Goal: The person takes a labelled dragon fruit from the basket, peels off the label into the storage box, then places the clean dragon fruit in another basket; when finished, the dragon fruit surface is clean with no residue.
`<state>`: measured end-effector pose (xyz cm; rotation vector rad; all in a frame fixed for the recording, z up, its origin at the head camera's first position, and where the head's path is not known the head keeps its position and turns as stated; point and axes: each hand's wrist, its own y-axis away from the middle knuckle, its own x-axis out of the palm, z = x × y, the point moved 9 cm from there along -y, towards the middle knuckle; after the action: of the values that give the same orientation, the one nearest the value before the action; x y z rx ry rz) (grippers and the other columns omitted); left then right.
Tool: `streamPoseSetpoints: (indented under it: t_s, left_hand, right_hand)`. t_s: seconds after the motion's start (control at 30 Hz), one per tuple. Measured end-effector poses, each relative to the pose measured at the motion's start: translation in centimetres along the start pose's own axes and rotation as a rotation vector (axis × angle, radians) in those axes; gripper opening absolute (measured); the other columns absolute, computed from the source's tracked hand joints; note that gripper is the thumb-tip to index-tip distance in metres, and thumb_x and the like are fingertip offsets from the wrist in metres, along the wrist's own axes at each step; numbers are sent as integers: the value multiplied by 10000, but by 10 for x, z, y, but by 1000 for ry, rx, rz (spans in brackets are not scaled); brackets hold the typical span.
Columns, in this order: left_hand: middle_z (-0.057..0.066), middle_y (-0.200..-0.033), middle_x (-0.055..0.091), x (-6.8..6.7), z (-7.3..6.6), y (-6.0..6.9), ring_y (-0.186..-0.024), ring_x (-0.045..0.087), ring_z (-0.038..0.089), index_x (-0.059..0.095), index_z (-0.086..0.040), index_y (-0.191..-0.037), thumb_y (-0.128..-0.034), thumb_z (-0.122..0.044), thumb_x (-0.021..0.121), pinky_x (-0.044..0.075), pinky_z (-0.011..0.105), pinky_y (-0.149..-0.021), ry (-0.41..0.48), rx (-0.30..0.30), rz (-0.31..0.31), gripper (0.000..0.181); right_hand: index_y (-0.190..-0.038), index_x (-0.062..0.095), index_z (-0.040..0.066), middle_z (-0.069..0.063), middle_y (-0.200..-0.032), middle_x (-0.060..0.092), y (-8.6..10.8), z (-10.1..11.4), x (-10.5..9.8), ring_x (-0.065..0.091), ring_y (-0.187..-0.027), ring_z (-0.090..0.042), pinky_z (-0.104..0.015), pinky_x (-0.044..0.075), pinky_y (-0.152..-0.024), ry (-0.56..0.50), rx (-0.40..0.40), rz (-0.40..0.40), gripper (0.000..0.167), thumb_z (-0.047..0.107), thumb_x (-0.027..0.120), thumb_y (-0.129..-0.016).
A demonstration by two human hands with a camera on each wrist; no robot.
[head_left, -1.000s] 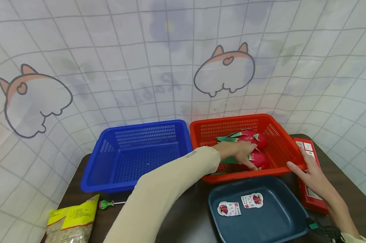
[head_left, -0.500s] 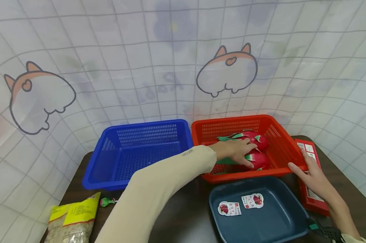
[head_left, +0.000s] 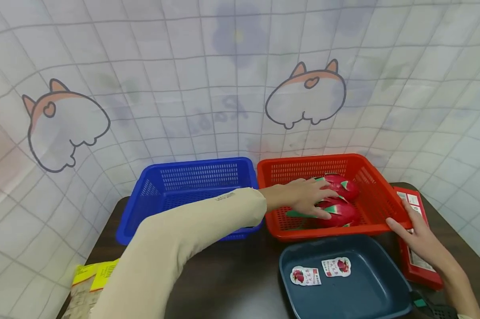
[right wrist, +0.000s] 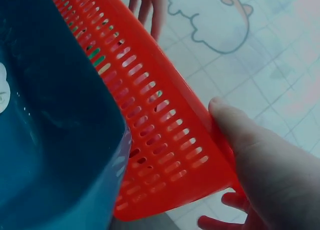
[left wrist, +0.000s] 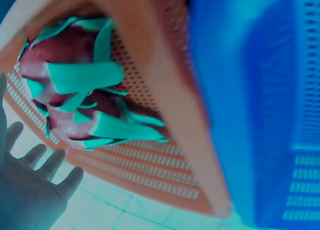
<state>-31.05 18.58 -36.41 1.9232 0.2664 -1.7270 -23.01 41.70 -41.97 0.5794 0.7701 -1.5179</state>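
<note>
Two dragon fruits, a front one [head_left: 342, 215] and a rear one [head_left: 344, 186], lie side by side in the red basket [head_left: 303, 235]. My left hand [head_left: 303, 196] hovers above their leafy ends with its fingers spread and straight. In the left wrist view that hand [left wrist: 30, 187] holds nothing, and a gap shows between it and the fruits [left wrist: 62, 57]. At the basket's front right corner, my right hand [head_left: 423, 237] grips the rim. The right wrist view shows its thumb [right wrist: 230, 121] on the rim and its other fingers below the corner.
A blue basket [head_left: 202, 163] stands left of the red one. In front is a dark blue tray [head_left: 343, 301] bearing two fruit labels [head_left: 305, 275]. A red box [head_left: 421, 270] lies at the right, and a yellow-topped bag [head_left: 90, 279] at the front left.
My left hand has drawn up and left off the dragon fruits, its fingers straightening. The fruits stay in the red basket. My right hand keeps its grip on the rim. The head view has shifted slightly.
</note>
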Motion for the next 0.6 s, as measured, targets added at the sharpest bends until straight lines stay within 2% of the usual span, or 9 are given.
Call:
streamPoseSetpoints:
  t_s: [0.07,0.13,0.23,0.3,0.4,0.47,0.5,0.57,0.6]
  left_hand:
    - [-46,-1634,167,2,1,11,-1494,211,188,210,-377,-1535,-909,-648,466,249,404,-1209,-16,32,-3,728]
    - [-42,-1634,172,5,4,24,-1506,184,188,215,-372,-1537,-919,-654,436,214,412,-1223,-26,59,-12,714]
    - [-38,-1636,174,9,11,47,-1516,157,191,230,-377,-1533,-927,-658,415,167,436,-1237,-33,76,-37,693]
    - [-31,-1636,182,12,17,65,-1519,150,202,245,-373,-1530,-934,-643,417,145,470,-1237,-28,76,-55,676]
    - [-25,-1637,180,21,26,93,-1525,137,216,252,-377,-1528,-945,-625,416,116,517,-1232,-26,65,-71,654]
    - [-18,-1638,180,26,30,110,-1528,127,226,253,-377,-1528,-951,-613,416,110,547,-1224,-20,59,-81,644]
    - [-18,-1640,172,30,32,117,-1530,120,227,249,-378,-1528,-955,-605,416,109,555,-1221,-18,56,-83,638]
    - [-15,-1641,164,36,33,129,-1530,120,236,247,-378,-1529,-959,-605,411,117,570,-1215,-11,55,-90,635]
    - [-15,-1642,159,39,34,135,-1530,117,241,242,-379,-1530,-961,-608,403,121,575,-1212,-10,57,-93,634]
  right_hand:
    - [-1552,-1,21,-367,-1408,272,1,3,-6,330,-1012,45,-196,509,-652,20,-13,-28,839,256,557,-970]
    - [-1544,35,-7,-383,-1421,256,1,9,-15,375,-1133,-154,-400,581,-690,54,-25,-68,856,253,589,-946]
    - [-1546,44,2,-391,-1500,160,2,21,-28,258,-1234,-480,-705,481,-742,109,-18,-117,890,270,618,-921]
    - [-1555,36,35,-369,-1547,90,3,30,-34,197,-1272,-585,-793,372,-775,127,-6,-135,897,291,614,-919]
    - [-1566,38,84,-324,-1581,62,10,46,-37,146,-1342,-592,-807,320,-811,108,-15,-150,871,280,603,-931]
    - [-1570,72,114,-304,-1581,115,16,58,-33,230,-1356,-510,-763,373,-838,104,-34,-152,849,272,609,-931]
    - [-1572,80,130,-297,-1580,131,18,65,-29,267,-1328,-495,-691,448,-851,84,-53,-133,832,251,605,-938]
    - [-1574,103,177,-222,-1598,160,22,79,-19,342,-1300,-270,-469,567,-811,56,-87,-88,799,223,598,-949]
    - [-1573,112,207,-180,-1604,173,23,87,-13,348,-1264,-165,-346,578,-760,44,-103,-61,787,211,595,-952]
